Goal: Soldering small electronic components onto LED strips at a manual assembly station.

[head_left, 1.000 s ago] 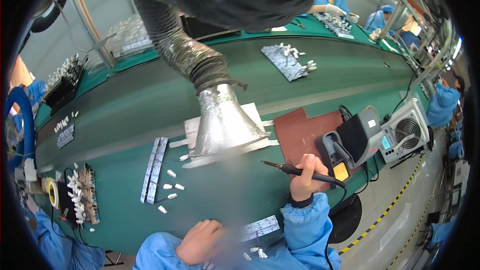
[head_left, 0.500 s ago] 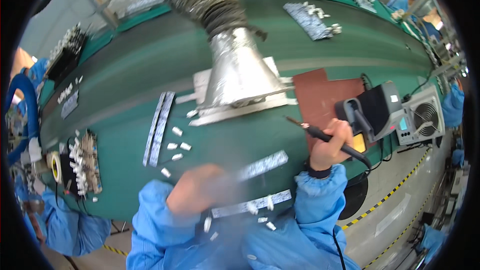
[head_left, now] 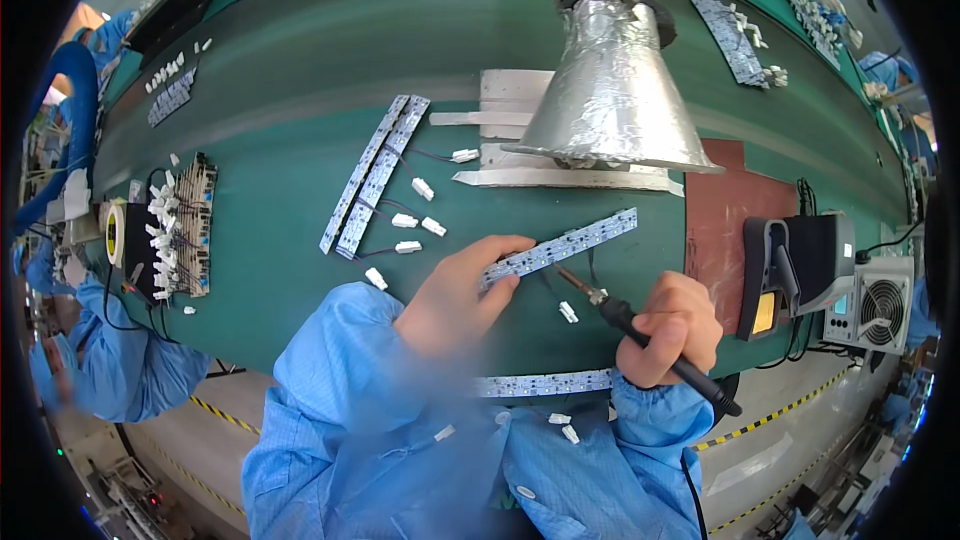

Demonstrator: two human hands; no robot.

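My left hand [head_left: 455,290] pinches the near end of an LED strip board [head_left: 570,245], which slants up to the right above the green bench. My right hand [head_left: 672,330] is closed round the black handle of a soldering iron [head_left: 622,316]. The iron's tip lies close to the board's lower edge; whether they touch I cannot tell. A white connector [head_left: 568,312] on a thin wire hangs near that board. Nearer to me another LED strip [head_left: 545,383] lies along the bench's front edge, partly hidden by a blur and my sleeve.
Two strips [head_left: 375,175] with white connectors lie left of centre. A foil-wrapped fume hood [head_left: 615,90] hangs over white boards. On the right stand a soldering iron holder [head_left: 800,265] with a yellow sponge and a fan unit [head_left: 870,305]. Another person's blue sleeve [head_left: 130,350] is at left.
The soldering iron has come from near the brown mat to the strip in my left hand. That strip is now raised and held steady. The whole view has shifted.
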